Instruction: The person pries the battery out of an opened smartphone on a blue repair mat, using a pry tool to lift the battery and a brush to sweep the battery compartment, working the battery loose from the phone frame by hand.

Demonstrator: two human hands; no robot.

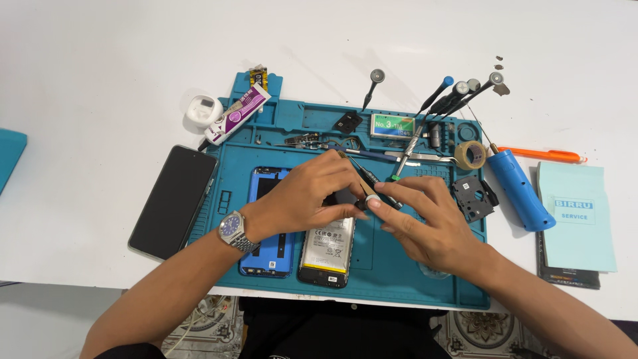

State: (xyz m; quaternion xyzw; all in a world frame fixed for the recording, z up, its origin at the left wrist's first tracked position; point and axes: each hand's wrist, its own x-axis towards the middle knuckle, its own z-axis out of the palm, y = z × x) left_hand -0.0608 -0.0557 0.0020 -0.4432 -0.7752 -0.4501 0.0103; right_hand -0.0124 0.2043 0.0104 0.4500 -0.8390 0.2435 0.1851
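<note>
Far on my left I see a flat black phone [173, 201] lying face up on the white table [100, 60], just beside the big blue rubber work mat [392, 272]. On the mat lies a blue phone back cover [269, 249], and right next to it an opened phone with a white battery [327, 247] showing inside.

My left hand [302, 199], with a silver wrist watch [234, 229] on it, hovers over the top of the opened phone. Its fingers are curled and pressed close, and they seem to pinch thin pointed metal tweezers [348, 161] that stick up and to the left.

My right hand [425, 223] sits just beside it, the two hands touching at the fingertips. Its thumb and first finger pinch a thin dark screwdriver with a silver cap [369, 188]. The screwdriver is tilted, and its tip is hidden behind my fingers, so I cannot tell what it touches.

Farther right on the mat is a small black plastic frame part [473, 197]. Off the mat lie a fat blue tube-shaped tool [522, 189], an orange pen [541, 155] and a pale blue paper packet [577, 219].
</note>
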